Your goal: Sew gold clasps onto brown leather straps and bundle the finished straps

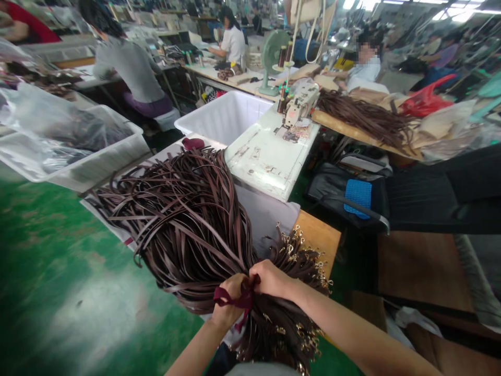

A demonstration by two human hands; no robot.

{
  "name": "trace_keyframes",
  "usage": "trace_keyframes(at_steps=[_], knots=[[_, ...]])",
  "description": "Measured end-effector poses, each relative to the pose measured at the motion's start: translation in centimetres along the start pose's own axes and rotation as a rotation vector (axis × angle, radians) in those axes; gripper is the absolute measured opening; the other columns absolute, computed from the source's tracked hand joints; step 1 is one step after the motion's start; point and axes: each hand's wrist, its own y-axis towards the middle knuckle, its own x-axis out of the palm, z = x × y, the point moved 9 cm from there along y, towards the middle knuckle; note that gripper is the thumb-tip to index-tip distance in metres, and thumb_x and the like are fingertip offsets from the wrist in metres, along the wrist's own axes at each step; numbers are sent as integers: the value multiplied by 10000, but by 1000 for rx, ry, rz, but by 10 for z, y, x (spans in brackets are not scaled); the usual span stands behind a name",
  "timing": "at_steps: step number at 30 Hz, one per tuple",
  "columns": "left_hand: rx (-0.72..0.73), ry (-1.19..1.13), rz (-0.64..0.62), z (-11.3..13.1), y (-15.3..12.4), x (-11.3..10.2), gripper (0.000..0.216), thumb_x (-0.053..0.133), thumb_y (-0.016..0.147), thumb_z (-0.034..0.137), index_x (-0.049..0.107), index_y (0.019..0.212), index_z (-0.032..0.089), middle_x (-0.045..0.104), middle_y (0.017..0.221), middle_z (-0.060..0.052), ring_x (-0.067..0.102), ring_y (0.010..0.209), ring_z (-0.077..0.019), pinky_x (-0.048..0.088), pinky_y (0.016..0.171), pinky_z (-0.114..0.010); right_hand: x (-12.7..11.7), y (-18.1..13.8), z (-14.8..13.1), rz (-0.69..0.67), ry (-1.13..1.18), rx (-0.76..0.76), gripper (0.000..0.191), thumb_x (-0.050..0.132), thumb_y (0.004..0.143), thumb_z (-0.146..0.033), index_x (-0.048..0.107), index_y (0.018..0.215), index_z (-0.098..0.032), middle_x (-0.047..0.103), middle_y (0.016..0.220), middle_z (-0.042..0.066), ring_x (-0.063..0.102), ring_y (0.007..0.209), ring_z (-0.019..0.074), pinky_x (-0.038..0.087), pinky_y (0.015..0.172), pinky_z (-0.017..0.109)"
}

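A big bundle of dark brown straps (183, 219) lies across a cloth-covered table, its loose ends fanning out at the far left. Gold-coloured metal clasps (291, 249) tip the near ends at the right and front. A dark red fabric strip (238, 298) runs around the narrow middle of the bundle. My left hand (230, 300) is closed on this strip, a loop of which drapes over the hand. Right beside it, my right hand (268, 278) pinches the strip too. The fingertips of both hands are partly hidden where they meet.
A sewing machine (301, 104) stands on a white table (270, 156) ahead. White bins (180, 124) stand beyond and at the left, one with plastic-wrapped goods. A black chair (329, 190) is at the right. More brown straps (364, 117) lie behind it. Several people sit working farther off.
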Motion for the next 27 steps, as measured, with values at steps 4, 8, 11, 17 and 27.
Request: trace_keyframes(at_steps=[4, 8, 11, 17, 27], knots=[[-45, -14, -9, 1, 1, -4, 46, 559, 786, 193, 535, 762, 162, 565, 702, -8, 529, 654, -154, 374, 623, -281, -1, -10, -29, 125, -377, -156, 224, 525, 806, -37, 600, 995, -131, 632, 898, 69, 606, 757, 177, 440, 637, 268], [-83, -49, -31, 6, 5, -10, 87, 469, 783, 149, 511, 713, 178, 561, 693, -23, 521, 645, -161, 355, 636, -290, 7, -24, -40, 240, -635, -281, 187, 482, 851, -24, 563, 1001, -100, 603, 885, 87, 572, 752, 197, 430, 593, 297], [-64, -171, -147, 7, 10, -8, 97, 469, 810, 181, 563, 794, 172, 605, 768, -31, 573, 708, -159, 415, 688, -276, 11, -30, -36, 343, -738, -345, 124, 455, 890, -54, 554, 932, -114, 578, 829, 66, 545, 731, 190, 424, 584, 303], [-36, -434, -437, 2, 18, 3, 312, 409, 898, 280, 602, 1111, 160, 623, 721, 2, 611, 578, -122, 493, 563, -209, 19, -35, -22, 476, -802, -454, 129, 424, 929, -91, 533, 879, -141, 543, 769, 34, 522, 730, 163, 440, 647, 292], [-64, -439, -404, 1, 23, 4, 128, 511, 896, 166, 619, 847, 116, 599, 628, 23, 612, 582, -116, 518, 590, -259, 16, -29, -38, 581, -768, -163, 211, 392, 867, -14, 518, 982, -139, 560, 869, 90, 548, 778, 204, 460, 641, 319]])
